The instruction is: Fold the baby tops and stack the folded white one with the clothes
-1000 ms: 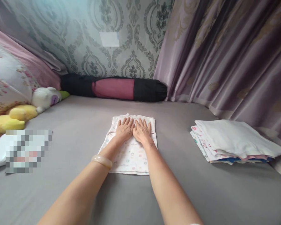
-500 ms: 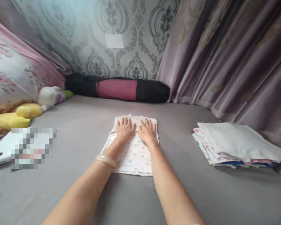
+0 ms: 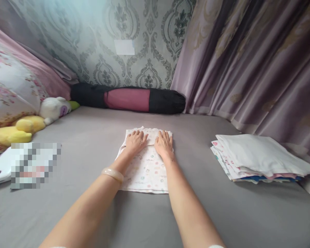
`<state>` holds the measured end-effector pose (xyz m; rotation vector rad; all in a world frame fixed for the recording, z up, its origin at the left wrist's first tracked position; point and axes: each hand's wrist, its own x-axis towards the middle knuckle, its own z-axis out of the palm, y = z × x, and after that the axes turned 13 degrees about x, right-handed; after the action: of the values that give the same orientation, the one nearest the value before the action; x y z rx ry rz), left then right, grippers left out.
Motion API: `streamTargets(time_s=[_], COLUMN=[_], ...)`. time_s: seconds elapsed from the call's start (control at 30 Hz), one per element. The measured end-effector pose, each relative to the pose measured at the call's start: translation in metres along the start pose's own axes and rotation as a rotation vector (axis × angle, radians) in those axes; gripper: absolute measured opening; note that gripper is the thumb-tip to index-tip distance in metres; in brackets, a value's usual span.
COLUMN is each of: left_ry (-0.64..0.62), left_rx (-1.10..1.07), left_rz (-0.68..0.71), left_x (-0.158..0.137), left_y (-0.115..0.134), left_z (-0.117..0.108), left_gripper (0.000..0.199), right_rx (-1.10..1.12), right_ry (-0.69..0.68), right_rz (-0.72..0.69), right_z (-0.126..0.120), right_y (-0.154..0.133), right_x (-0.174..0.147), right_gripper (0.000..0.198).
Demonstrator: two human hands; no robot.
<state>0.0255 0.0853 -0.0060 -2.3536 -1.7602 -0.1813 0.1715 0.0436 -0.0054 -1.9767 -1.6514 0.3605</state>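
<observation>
A white cloth garment [image 3: 150, 172] printed with small pastel figures lies folded on the grey bed sheet [image 3: 196, 206]. Its far end is turned over into a band across the top. My left hand [image 3: 136, 140] rests palm down on the left part of that band, fingers stretched out. On the band's right part my right hand [image 3: 164, 142] also lies flat, its fingers extended. Neither hand grips the fabric. A pale bangle [image 3: 113, 174] circles my left wrist. Parts of the garment are hidden under my hands and forearms.
To the right sits a stack of folded clothes [image 3: 258, 155]. A white device [image 3: 1, 168] beside a blurred-out item lies at the left, near yellow [image 3: 12, 132] and white plush toys [image 3: 54, 108]. Along the wall stretches a black and maroon roll bag [image 3: 127, 99]; curtains [image 3: 235, 62] hang at the right.
My hands have slid slightly apart over the folded band, the left one moving left and the right one a little to the right. The garment stays in place.
</observation>
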Motion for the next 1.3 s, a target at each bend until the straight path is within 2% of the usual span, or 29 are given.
streamTargets(time_s=[0.1, 0.27, 0.5, 0.6, 0.7, 0.77, 0.9, 1.3], left_ry=[-0.011, 0.028, 0.056, 0.083, 0.125, 0.105, 0.010, 0.034], left_rx=[0.014, 0.051, -0.020, -0.027, -0.008, 0.012, 0.046, 0.036], left_rz=[0.042, 0.082, 0.113, 0.069, -0.016, -0.048, -0.051, -0.047], left_x=[0.004, 0.004, 0.005, 0.004, 0.003, 0.003, 0.004, 0.005], left_y=[-0.009, -0.016, -0.017, -0.017, -0.016, -0.015, -0.015, -0.016], left_z=[-0.001, 0.009, 0.016, 0.018, 0.020, 0.021, 0.020, 0.022], left_gripper=[0.043, 0.040, 0.040, 0.045, 0.053, 0.058, 0.062, 0.065], right_rx=[-0.026, -0.075, -0.084, -0.061, -0.058, -0.066, -0.080, -0.066], right_ry=[0.050, 0.017, -0.021, -0.016, 0.046, 0.079, 0.077, 0.090], right_rz=[0.059, 0.112, 0.136, 0.136, 0.165, 0.195, 0.229, 0.239], right_z=[-0.001, 0.002, 0.000, -0.003, -0.004, -0.003, 0.001, -0.002], right_y=[0.002, 0.003, 0.002, 0.002, 0.003, 0.004, 0.007, 0.007], right_x=[0.000, -0.001, 0.001, 0.001, 0.001, 0.002, 0.003, 0.003], right_gripper=[0.054, 0.055, 0.057, 0.057, 0.059, 0.061, 0.064, 0.062])
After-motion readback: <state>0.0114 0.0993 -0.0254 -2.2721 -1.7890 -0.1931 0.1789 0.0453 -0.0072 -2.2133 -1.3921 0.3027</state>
